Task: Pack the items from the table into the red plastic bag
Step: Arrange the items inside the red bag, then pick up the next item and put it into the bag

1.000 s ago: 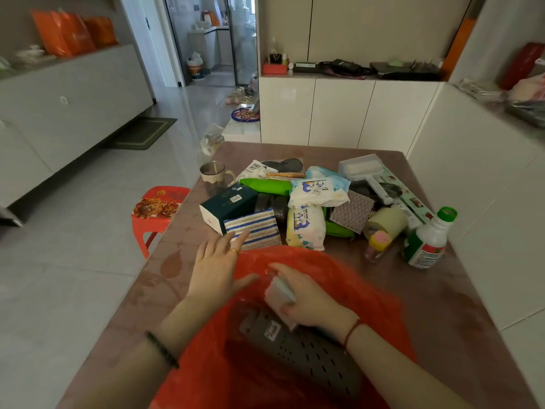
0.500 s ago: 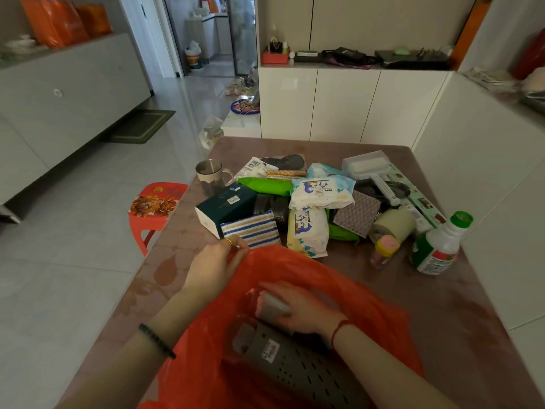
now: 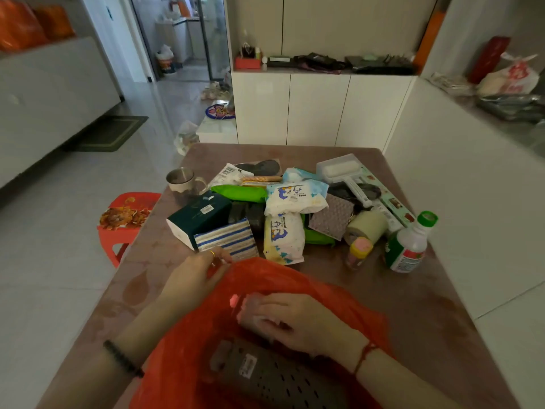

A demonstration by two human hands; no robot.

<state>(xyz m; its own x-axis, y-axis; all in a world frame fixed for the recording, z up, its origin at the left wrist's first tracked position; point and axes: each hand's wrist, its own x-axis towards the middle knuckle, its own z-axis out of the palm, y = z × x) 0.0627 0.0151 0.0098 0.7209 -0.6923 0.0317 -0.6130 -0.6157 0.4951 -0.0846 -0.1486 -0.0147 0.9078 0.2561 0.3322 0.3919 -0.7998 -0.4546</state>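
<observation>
The bag (image 3: pixel 295 278) is red, the cloth (image 3: pixel 225 240) blue-and-white striped, the box (image 3: pixel 197 215) dark green, the stool (image 3: pixel 118 234) red.

The left hand (image 3: pixel 196 276), forearm stretched forward, pinches the rim of the red plastic bag (image 3: pixel 295 278). The right hand (image 3: pixel 283 320) lies palm down inside it, fingers curled, too blurred to tell any grasp.
</observation>
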